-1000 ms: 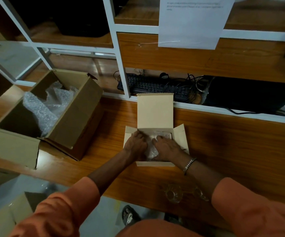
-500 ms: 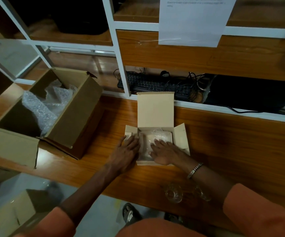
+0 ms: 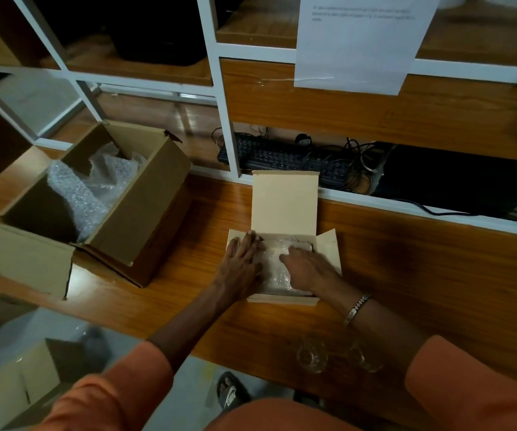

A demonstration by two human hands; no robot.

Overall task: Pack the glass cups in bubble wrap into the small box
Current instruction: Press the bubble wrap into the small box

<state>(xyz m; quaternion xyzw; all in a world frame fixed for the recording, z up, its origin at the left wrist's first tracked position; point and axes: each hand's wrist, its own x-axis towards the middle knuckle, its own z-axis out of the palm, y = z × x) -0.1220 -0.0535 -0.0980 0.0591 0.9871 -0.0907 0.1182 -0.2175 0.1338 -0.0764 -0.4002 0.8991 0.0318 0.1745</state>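
Note:
The small pale box [image 3: 284, 203] sits open on the wooden table, lid flap raised at the back. Inside lies a bubble-wrapped bundle [image 3: 274, 269]; what it wraps is hidden. My left hand [image 3: 241, 265] lies flat, fingers spread, over the box's left side and the wrap. My right hand [image 3: 308, 268] rests palm down on the wrap's right side. Two bare glass cups [image 3: 311, 357] [image 3: 363, 359] stand near the table's front edge, under my right forearm.
A large brown carton [image 3: 140, 209] with loose bubble wrap [image 3: 86, 185] stands open at the left. White shelving [image 3: 226, 132] rises behind, with a keyboard [image 3: 285, 158] and cables underneath. Another carton [image 3: 24, 381] sits on the floor below left.
My left hand slid off to the box's left flap, then came back onto the wrap. My right hand stayed pressed on the bundle.

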